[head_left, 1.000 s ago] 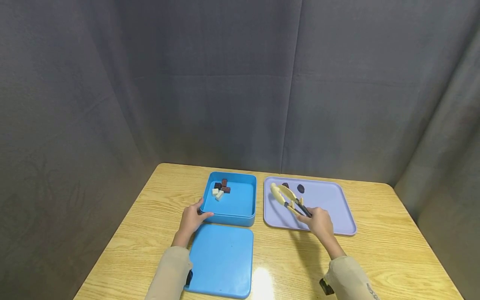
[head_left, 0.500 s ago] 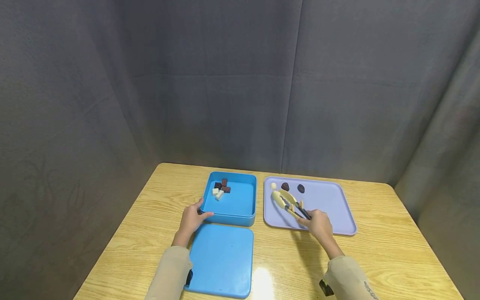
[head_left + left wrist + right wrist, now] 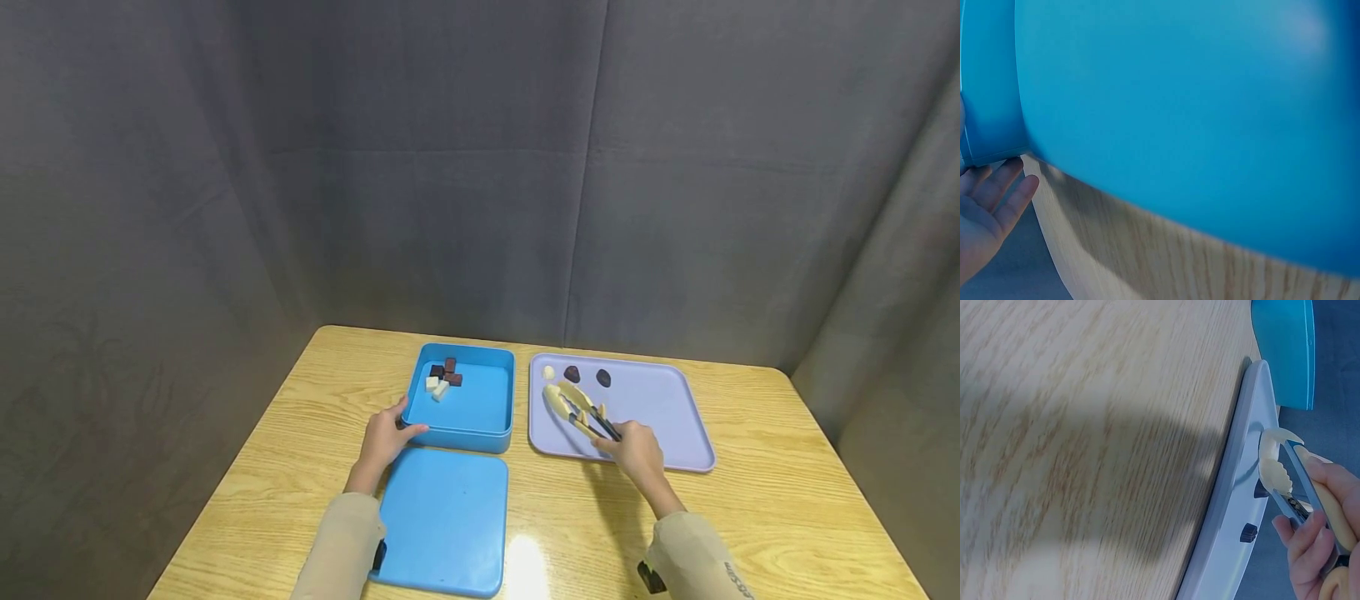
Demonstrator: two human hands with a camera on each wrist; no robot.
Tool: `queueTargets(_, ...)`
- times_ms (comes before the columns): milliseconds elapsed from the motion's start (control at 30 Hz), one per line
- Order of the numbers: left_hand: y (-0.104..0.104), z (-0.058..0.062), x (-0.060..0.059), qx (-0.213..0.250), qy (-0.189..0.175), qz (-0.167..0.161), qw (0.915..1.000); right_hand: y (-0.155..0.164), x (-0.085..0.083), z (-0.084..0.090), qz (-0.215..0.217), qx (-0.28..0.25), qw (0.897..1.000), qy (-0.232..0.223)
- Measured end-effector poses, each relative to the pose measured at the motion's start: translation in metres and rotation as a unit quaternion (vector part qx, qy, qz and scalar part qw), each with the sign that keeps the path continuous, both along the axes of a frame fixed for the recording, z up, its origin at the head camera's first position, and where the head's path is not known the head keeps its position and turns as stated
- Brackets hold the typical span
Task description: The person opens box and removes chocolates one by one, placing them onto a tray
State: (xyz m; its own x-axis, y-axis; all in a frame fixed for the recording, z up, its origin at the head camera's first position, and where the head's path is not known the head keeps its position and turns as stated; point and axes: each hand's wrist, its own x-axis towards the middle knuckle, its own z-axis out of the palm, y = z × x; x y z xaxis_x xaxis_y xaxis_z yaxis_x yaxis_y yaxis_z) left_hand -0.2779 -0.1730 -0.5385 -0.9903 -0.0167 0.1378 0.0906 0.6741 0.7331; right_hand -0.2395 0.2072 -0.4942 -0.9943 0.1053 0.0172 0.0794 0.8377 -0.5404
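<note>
My left hand (image 3: 384,434) holds the near-left corner of a blue box (image 3: 457,440), thumb at the front wall and fingers along the left side. Several small blocks lie in the box: white ones (image 3: 440,391) and dark brown ones (image 3: 453,379). Over a lilac tray (image 3: 660,408), my right hand (image 3: 639,450) grips tongs (image 3: 577,408) with cream tips and dark arms. The tips stand apart, with nothing seen between them. Beyond them on the tray are a small white piece (image 3: 548,372) and two dark brown pieces, one in the middle (image 3: 572,374) and one farther right (image 3: 603,378).
A flat blue lid (image 3: 444,521) lies on the wooden table (image 3: 570,533) in front of the box. Table surface shows between box and tray. Grey curtains (image 3: 450,167) stand behind the table and at both sides.
The tongs have drawn back slightly toward me from the tray's far-left part, uncovering the white piece and the middle dark piece. My left hand and the box stay put.
</note>
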Motion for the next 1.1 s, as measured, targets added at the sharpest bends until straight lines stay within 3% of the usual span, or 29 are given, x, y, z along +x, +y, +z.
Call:
queueTargets(733, -0.0003, -0.0005, -0.0003, 0.005, 0.0, -0.005, 1.0, 0.0011, 0.0073, -0.0021, -0.008, -0.002, 1.0, -0.014)
queueTargets(1100, -0.0006, -0.0013, 0.001, 0.01, 0.002, -0.005, 0.9999, 0.0028, 0.007, 0.0012, -0.002, -0.018, 1.0, 0.005)
